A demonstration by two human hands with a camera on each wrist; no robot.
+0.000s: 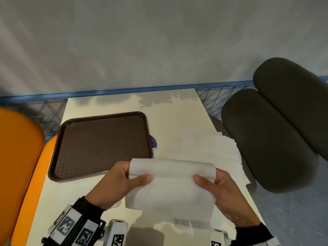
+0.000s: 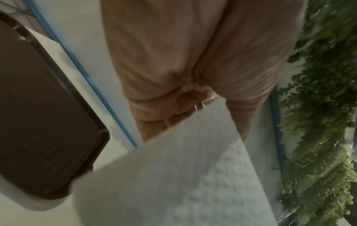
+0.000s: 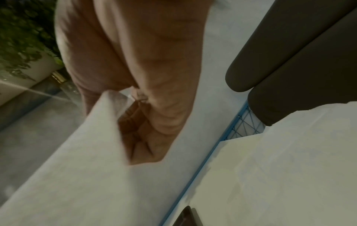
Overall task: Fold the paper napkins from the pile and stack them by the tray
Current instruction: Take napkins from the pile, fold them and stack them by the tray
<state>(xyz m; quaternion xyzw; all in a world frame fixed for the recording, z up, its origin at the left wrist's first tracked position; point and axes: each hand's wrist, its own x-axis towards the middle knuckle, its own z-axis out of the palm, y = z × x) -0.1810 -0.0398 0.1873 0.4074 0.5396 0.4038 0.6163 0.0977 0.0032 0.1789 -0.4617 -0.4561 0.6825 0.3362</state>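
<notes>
A white paper napkin (image 1: 170,185) hangs in the air over the near part of the table, bent over at its top edge. My left hand (image 1: 122,181) pinches its left side with the thumb on top. My right hand (image 1: 218,189) pinches its right side the same way. The napkin (image 2: 173,175) fills the lower part of the left wrist view below my fingers (image 2: 164,85); the same napkin (image 3: 77,168) shows in the right wrist view. A loose pile of white napkins (image 1: 220,150) lies at the table's right edge. The brown tray (image 1: 101,144) sits at the left, with nothing in it.
The white table (image 1: 177,118) has a small purple and green item (image 1: 153,142) peeking from under the tray's right edge. Orange seats (image 1: 19,148) stand on the left, dark cushioned seats (image 1: 276,130) on the right. A blue rail (image 1: 124,90) runs behind the table.
</notes>
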